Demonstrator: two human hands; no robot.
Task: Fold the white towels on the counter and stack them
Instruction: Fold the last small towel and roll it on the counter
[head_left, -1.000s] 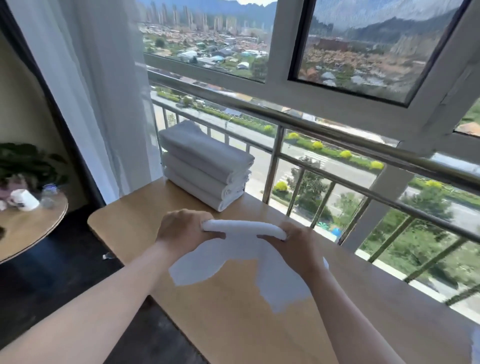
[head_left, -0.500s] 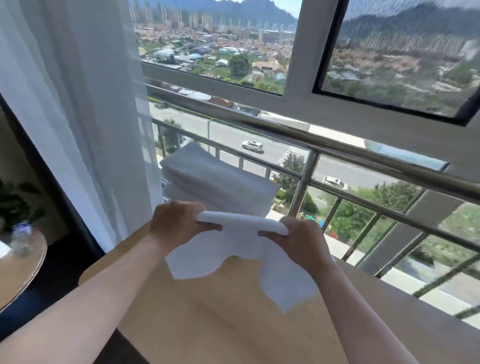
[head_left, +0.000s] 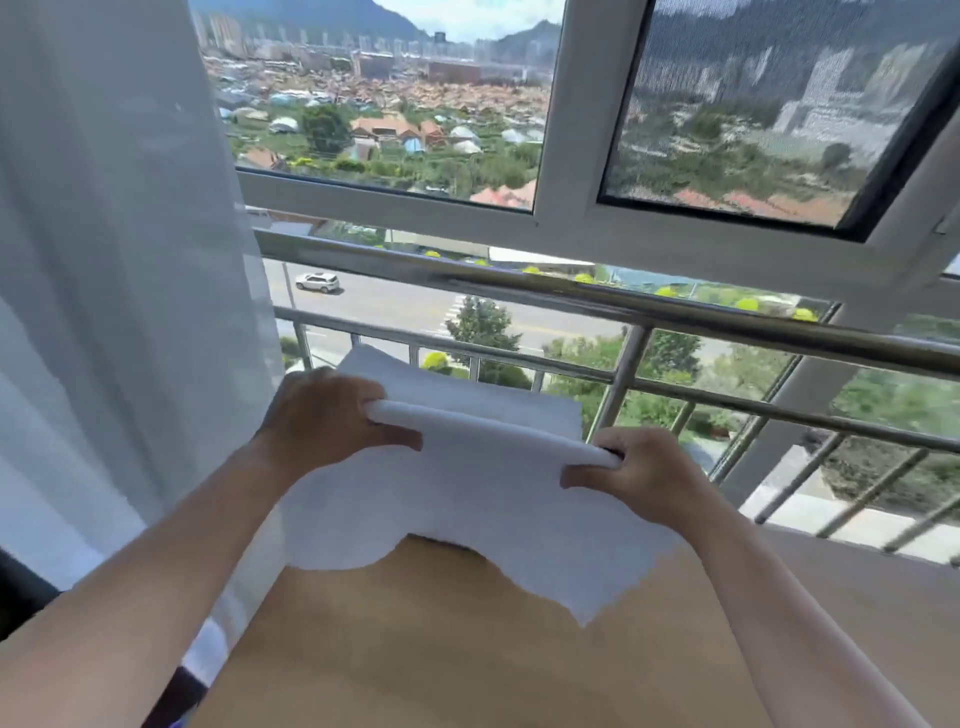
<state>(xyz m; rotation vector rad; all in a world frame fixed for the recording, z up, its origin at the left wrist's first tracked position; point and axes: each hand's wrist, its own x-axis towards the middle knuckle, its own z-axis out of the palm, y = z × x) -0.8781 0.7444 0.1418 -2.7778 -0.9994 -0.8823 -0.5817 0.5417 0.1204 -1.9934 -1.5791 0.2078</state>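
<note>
**— What's changed?**
— Both hands have raised the towel (head_left: 467, 499) since a second ago. It now covers most of the folded stack (head_left: 467, 387) behind it at twelve o'clock.

**— How is it held?**
— The left hand (head_left: 322, 415) at ten o'clock and the right hand (head_left: 644, 473) at two each curl their fingers over one end of the doubled edge, with the thumbs pinching in front. That probably keeps the fold taut and level.

**— And the loose part?**
— It hangs toward six o'clock over the counter (head_left: 467, 649), with the hem lower on the right. I can't tell whether it touches the wood. My guess is it's held up so the layers fall even before it joins the stack.
</note>
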